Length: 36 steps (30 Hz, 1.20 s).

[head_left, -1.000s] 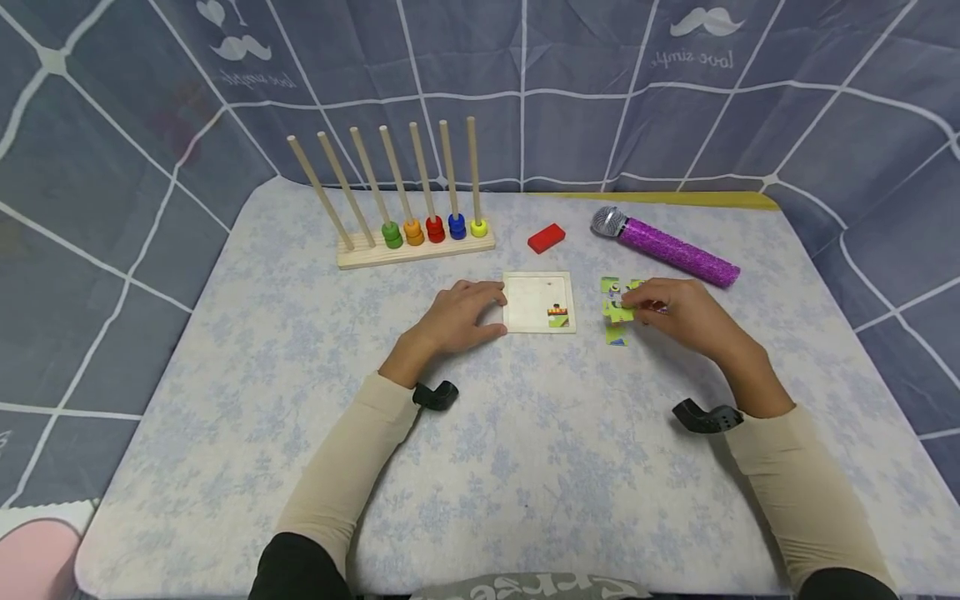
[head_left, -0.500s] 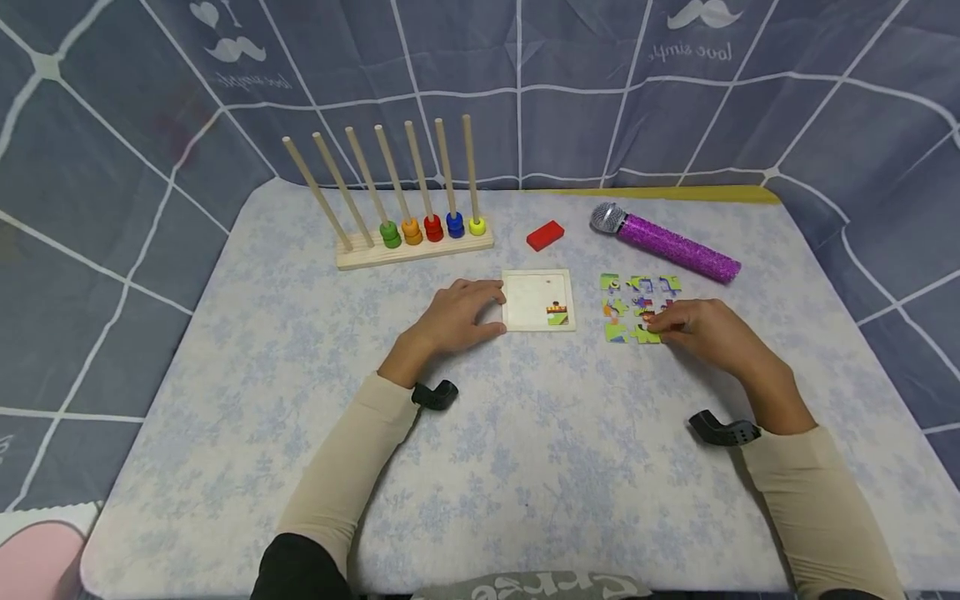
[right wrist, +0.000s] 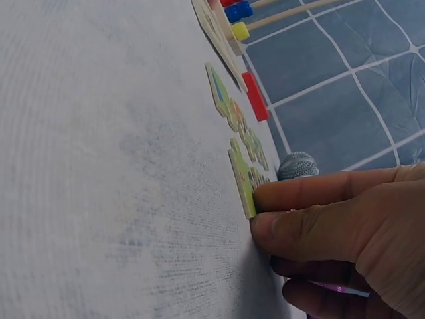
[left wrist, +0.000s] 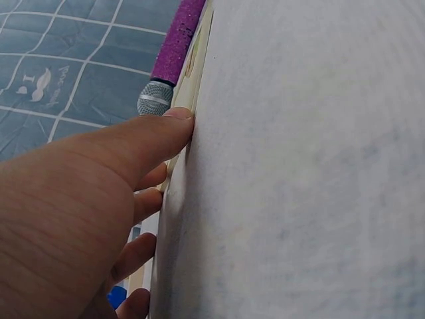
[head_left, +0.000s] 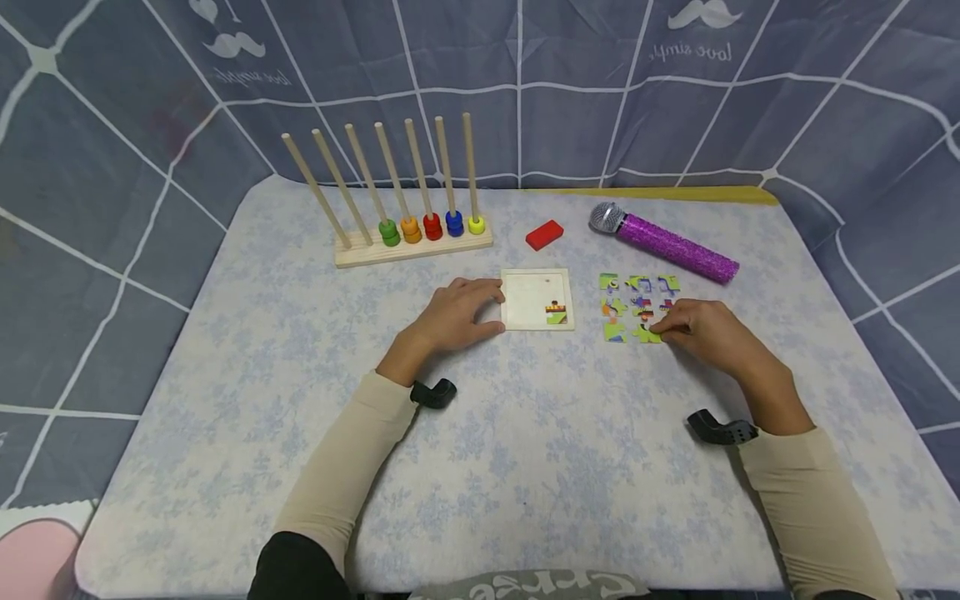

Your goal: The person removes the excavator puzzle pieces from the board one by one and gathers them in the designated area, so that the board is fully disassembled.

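In the head view my left hand point(head_left: 457, 317) touches the left edge of a small wooden puzzle tray point(head_left: 525, 304), thumb near its lower corner. The left wrist view has the thumb point(left wrist: 163, 136) against the tray's edge. One puzzle piece point(head_left: 556, 313) with a red and green picture lies in the tray's lower right corner. My right hand point(head_left: 708, 332) pinches a green jigsaw piece point(right wrist: 242, 186) at its edge between thumb and index finger, low at the tabletop. Several more green jigsaw pieces point(head_left: 613, 308) lie in rows beside it, some partly covered by the hand.
Behind the tray lie a red block point(head_left: 544, 235) and a purple glittery microphone point(head_left: 675, 245). At the back left stands a wooden peg rack point(head_left: 412, 252) with coloured rings. Grid-patterned curtains point(head_left: 570, 125) enclose the far side of the cloth-covered table point(head_left: 525, 467).
From one second to half a second ago, my right hand shifted right and towards me, uncovering more of the jigsaw pieces; since then it has stayed put. My left hand remains at the tray.
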Motion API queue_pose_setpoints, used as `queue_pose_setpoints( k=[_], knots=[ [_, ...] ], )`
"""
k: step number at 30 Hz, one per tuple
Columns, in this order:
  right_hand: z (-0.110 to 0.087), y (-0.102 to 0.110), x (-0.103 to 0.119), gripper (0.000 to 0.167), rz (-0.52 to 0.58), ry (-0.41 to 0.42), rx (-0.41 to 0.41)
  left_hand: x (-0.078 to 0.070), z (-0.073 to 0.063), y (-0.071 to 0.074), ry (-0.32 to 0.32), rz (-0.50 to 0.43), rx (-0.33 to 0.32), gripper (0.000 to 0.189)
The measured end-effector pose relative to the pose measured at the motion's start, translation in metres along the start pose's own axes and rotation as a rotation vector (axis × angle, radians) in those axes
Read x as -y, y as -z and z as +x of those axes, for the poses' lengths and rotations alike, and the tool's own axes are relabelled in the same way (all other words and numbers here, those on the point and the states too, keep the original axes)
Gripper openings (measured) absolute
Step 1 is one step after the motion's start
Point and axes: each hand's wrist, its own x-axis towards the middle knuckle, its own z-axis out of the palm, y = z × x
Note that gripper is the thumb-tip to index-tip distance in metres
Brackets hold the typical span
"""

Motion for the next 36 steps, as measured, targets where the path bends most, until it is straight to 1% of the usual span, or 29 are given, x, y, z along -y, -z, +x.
queue_pose_setpoints(
  k=[3, 7, 9, 11, 13, 17, 19, 21, 24, 27, 29, 31, 33, 36],
  knots=[
    [0.000, 0.001, 0.000, 0.018, 0.002, -0.015, 0.008, 0.000, 0.000, 0.001, -0.002, -0.001, 0.001, 0.043],
    [-0.001, 0.004, 0.001, 0.017, 0.014, -0.069, 0.050, 0.000, 0.000, 0.001, -0.002, -0.002, 0.006, 0.044],
    [-0.001, 0.006, 0.002, 0.018, 0.037, -0.098, 0.075, 0.001, 0.000, 0.002, 0.001, -0.002, 0.005, 0.044],
    [-0.002, 0.008, 0.002, 0.018, 0.070, -0.121, 0.081, 0.001, 0.000, 0.002, 0.001, -0.002, 0.003, 0.044],
    [-0.002, 0.010, 0.001, 0.018, 0.090, -0.111, 0.057, 0.001, 0.000, 0.002, -0.001, 0.001, 0.003, 0.044],
    [0.004, 0.010, 0.003, 0.015, 0.075, -0.021, -0.026, 0.001, 0.001, 0.002, 0.001, 0.004, 0.007, 0.043],
    [0.013, 0.011, 0.010, 0.014, 0.059, 0.009, -0.024, 0.000, 0.001, 0.001, 0.005, 0.005, 0.009, 0.043],
    [0.024, 0.012, 0.021, 0.015, 0.060, 0.030, 0.007, -0.001, 0.001, 0.001, 0.010, 0.003, 0.008, 0.043],
    [0.047, 0.009, 0.039, 0.022, 0.066, 0.057, 0.115, -0.001, 0.000, 0.002, 0.016, 0.001, 0.006, 0.044],
    [0.071, 0.001, 0.055, 0.030, 0.086, 0.087, 0.223, -0.001, 0.000, 0.003, 0.011, -0.003, 0.005, 0.044],
    [0.084, -0.007, 0.062, 0.036, 0.084, 0.100, 0.268, -0.001, 0.000, 0.003, 0.006, -0.004, 0.003, 0.044],
    [0.096, -0.016, 0.067, 0.038, 0.085, 0.112, 0.278, -0.001, 0.000, 0.003, 0.002, -0.008, 0.001, 0.043],
    [0.105, -0.024, 0.071, 0.036, 0.071, 0.125, 0.277, -0.001, 0.000, 0.004, -0.001, -0.014, 0.000, 0.043],
    [0.111, -0.034, 0.075, 0.035, 0.041, 0.132, 0.261, -0.001, 0.000, 0.003, -0.005, -0.013, 0.007, 0.044]
  ],
)
